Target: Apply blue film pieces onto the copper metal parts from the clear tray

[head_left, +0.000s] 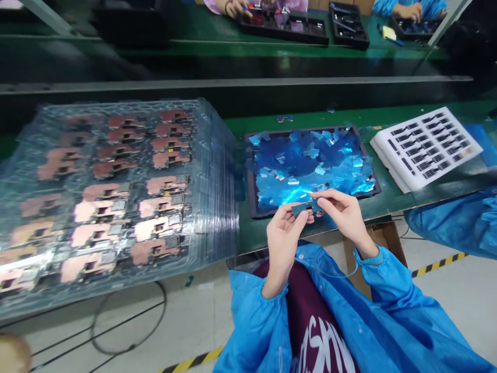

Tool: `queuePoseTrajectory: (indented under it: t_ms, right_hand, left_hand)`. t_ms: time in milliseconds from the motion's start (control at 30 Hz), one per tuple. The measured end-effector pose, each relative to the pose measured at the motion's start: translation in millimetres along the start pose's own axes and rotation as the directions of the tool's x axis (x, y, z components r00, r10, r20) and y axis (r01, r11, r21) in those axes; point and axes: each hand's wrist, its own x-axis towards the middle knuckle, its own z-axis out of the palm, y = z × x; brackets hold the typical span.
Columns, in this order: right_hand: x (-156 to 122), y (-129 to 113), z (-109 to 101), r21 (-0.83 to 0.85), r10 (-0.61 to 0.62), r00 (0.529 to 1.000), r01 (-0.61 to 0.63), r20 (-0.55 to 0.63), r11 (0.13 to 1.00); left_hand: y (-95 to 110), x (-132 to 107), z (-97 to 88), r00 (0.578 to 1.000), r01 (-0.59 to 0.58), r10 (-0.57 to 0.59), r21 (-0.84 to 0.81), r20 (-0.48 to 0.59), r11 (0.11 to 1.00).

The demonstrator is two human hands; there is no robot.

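My left hand (286, 224) is closed around the left end of a small circuit board (301, 209), thumb on top. My right hand (342, 211) pinches at the board's right end with thumb and forefinger. The board is held level above the front edge of a black tray (252, 194). Loose pieces of shiny blue film (314, 168) cover most of that tray. A thin blue cord (336, 274) runs from the band at my right wrist.
To the left rises a stack of clear plastic trays (217, 207) with rows of circuit boards. A white foam block (404, 178) with black parts stands at the right. One small board (284, 119) lies behind the black tray. Co-workers' hands (236, 9) show across the bench.
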Motion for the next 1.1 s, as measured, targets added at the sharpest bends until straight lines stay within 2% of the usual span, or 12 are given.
queuePoseTrajectory:
  t_ms: [167, 267, 367, 467, 633, 733, 800, 967, 1100]
  right_hand:
    - [-2.2, 8.8, 8.2, -0.058, -0.023, 0.993, 0.017, -0.114, 0.998]
    - [-2.0, 8.4, 5.5, -0.082, -0.061, 0.992, 0.052, -0.109, 0.995]
    - [2.0, 2.3, 0.4, -0.199, -0.156, 0.987, 0.149, -0.020, 0.968]
    - [6.9, -2.0, -2.0, -0.351, -0.258, 0.964, 0.262, 0.060, 0.899]
    - [10.3, 3.0, 0.6, -0.556, -0.453, 0.890, 0.404, 0.053, 0.727]
    - [10.9, 6.5, 2.3, -0.650, -0.555, 0.827, 0.470, 0.087, 0.598]
    - [11.3, 7.1, 3.0, -0.682, -0.579, 0.807, 0.488, 0.115, 0.545]
    - [13.3, 7.8, 2.7, -0.707, -0.582, 0.797, 0.503, 0.158, 0.497]
    - [15.3, 8.2, 1.1, -0.688, -0.577, 0.794, 0.528, 0.192, 0.498]
  left_hand:
    - [-9.1, 0.4, 2.0, 0.996, 0.012, -0.019, -0.091, -0.083, 0.996]
    - [-6.4, -0.7, -3.9, 1.000, -0.003, 0.003, 0.033, -0.029, 0.999]
    - [0.8, 0.1, -12.6, 0.998, -0.032, 0.018, 0.211, 0.068, 0.977]
    - [4.4, 2.6, -17.2, 0.997, -0.035, 0.014, 0.274, 0.078, 0.961]
    - [0.0, 6.1, -16.5, 0.999, 0.014, -0.007, 0.236, -0.034, 0.972]
    - [-3.1, 6.8, -17.4, 1.000, 0.026, -0.022, 0.212, -0.018, 0.977]
    - [-3.4, 6.6, -18.8, 0.999, 0.035, -0.035, 0.177, -0.003, 0.984]
    - [1.0, 4.8, -21.1, 0.996, 0.067, -0.074, 0.122, 0.049, 0.990]
    - [-0.8, 4.1, -19.2, 0.996, 0.081, -0.083, 0.116, 0.016, 0.990]
